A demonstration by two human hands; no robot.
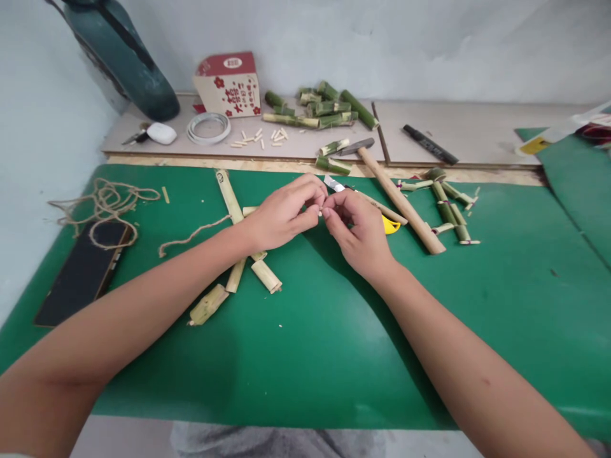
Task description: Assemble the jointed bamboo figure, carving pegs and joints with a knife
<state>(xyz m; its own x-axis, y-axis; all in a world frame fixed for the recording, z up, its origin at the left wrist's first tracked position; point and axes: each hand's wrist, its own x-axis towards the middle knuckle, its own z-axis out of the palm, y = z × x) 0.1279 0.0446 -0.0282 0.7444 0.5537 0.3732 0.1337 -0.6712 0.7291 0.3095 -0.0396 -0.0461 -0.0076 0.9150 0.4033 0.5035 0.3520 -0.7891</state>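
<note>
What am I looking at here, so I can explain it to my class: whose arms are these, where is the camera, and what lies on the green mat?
No machine: a person's two bare hands, filmed by one camera on their head, looking down. The left hand and right hand meet over the green mat, pinching a small pale piece between them. Around them lie pale bamboo sections, a hammer and twine; on the board behind, green bamboo pieces and a red and white box.

centre: left hand [281, 213] and right hand [358, 232] meet over the mat [334, 356], a peg [321, 212] between them
left: twine [102, 207] behind a slab [83, 270]
under left wrist: bamboo lengths [233, 267]
right: hammer [396, 194]
behind: box [229, 83] and bamboo pile [319, 105] on the board [296, 146]
</note>
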